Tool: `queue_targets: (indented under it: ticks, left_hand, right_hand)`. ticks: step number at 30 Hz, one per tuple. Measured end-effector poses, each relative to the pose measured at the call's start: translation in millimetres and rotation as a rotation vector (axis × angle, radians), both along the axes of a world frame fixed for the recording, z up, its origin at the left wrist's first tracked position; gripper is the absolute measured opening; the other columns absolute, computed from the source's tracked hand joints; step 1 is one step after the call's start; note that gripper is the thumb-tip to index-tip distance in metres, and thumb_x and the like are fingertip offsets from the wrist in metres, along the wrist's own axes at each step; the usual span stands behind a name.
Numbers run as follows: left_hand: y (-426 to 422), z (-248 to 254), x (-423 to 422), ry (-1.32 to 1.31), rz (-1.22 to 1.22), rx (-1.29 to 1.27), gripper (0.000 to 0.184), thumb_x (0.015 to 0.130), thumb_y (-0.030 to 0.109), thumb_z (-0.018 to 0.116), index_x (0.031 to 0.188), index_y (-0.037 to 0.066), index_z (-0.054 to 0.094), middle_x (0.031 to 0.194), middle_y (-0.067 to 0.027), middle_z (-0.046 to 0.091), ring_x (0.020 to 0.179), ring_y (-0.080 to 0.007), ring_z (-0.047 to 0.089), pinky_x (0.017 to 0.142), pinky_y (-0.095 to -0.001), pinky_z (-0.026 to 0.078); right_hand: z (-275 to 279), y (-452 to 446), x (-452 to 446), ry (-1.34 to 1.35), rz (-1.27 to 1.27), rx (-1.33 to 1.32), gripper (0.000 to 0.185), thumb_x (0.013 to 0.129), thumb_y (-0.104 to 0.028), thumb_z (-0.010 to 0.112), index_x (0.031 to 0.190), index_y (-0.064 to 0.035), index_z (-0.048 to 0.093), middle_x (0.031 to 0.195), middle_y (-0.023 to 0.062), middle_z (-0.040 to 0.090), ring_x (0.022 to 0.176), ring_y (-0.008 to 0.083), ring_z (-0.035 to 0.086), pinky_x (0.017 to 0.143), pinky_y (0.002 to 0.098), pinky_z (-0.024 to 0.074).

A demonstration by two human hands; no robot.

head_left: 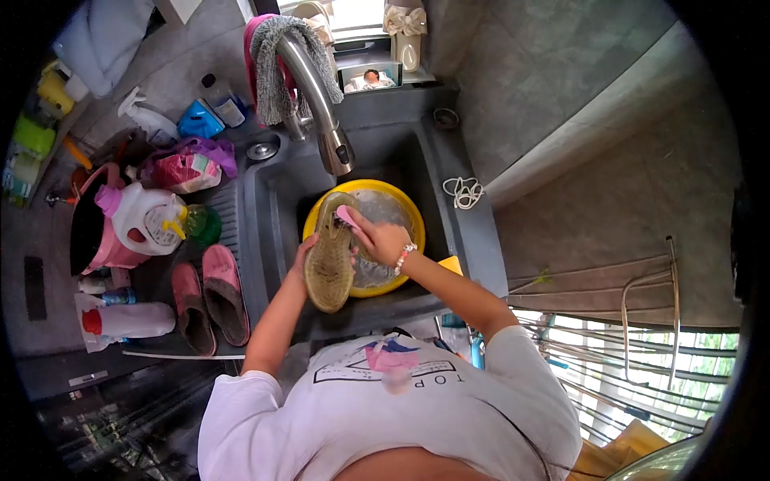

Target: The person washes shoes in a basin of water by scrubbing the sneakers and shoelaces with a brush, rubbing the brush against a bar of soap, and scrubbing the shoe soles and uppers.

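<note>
My left hand (pixel 302 258) grips a shoe (pixel 329 268) with its tan, dirty sole turned up toward me. In my right hand (pixel 388 243) is a small pink brush (pixel 346 215), pressed to the upper part of the sole. What the brush's underside looks like is hidden. The shoe is held over the left side of a yellow basin (pixel 419 224), which contains cloudy, sudsy water. That basin stands in a dark grey sink (pixel 277 200), under a metal faucet (pixel 325 128).
Left of the sink lie pink slippers (pixel 220 276), a white detergent jug (pixel 144 216), a red-capped bottle (pixel 132 319) and a spray bottle (pixel 148 116). A grey cloth (pixel 282 60) drapes over the faucet. A phone (pixel 370 78) stands behind the sink; a white cord (pixel 463 192) lies at right.
</note>
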State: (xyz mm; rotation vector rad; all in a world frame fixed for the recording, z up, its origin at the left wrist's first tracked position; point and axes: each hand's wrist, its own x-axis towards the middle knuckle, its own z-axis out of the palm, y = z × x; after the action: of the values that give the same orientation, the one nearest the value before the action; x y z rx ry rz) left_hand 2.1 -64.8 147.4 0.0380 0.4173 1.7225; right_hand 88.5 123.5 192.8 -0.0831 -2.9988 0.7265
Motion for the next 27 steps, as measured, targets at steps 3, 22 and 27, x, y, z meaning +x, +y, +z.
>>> queue_targets:
  ticks: [3, 22, 27]
  left_hand:
    - [5, 6, 0, 0.062, 0.06, -0.005, 0.07, 0.073, 0.048, 0.06, 0.127, 0.007, 0.041, 0.112, -0.0235, 0.053, 0.093, -0.0362, 0.058, 0.081, -0.049, 0.048]
    - [-15, -4, -1, 0.037, -0.067, -0.101, 0.081, 0.072, 0.064, 0.056, 0.126, 0.005, 0.041, 0.111, -0.0192, 0.054, 0.097, -0.0317, 0.057, 0.082, -0.0456, 0.048]
    - [-8, 16, 4, 0.042, 0.143, -0.162, 0.086, 0.069, 0.07, 0.052, 0.124, 0.005, 0.043, 0.105, -0.0182, 0.056, 0.09, -0.0323, 0.059, 0.076, -0.0446, 0.05]
  right_hand:
    - [4, 0, 2, 0.003, -0.019, -0.026, 0.049, 0.092, -0.038, 0.037, 0.138, -0.0297, 0.023, 0.062, 0.0142, 0.06, 0.052, 0.0335, 0.058, 0.047, 0.0432, 0.0457]
    - [-9, 14, -13, 0.12, -0.097, -0.038, 0.044, 0.09, -0.037, 0.038, 0.131, -0.0204, 0.034, 0.063, 0.0134, 0.061, 0.054, 0.0326, 0.06, 0.046, 0.0434, 0.0463]
    - [-10, -2, 1, 0.039, 0.178, 0.129, 0.051, 0.088, -0.033, 0.042, 0.136, -0.0209, 0.028, 0.063, 0.0159, 0.061, 0.053, 0.0315, 0.06, 0.046, 0.0428, 0.0461]
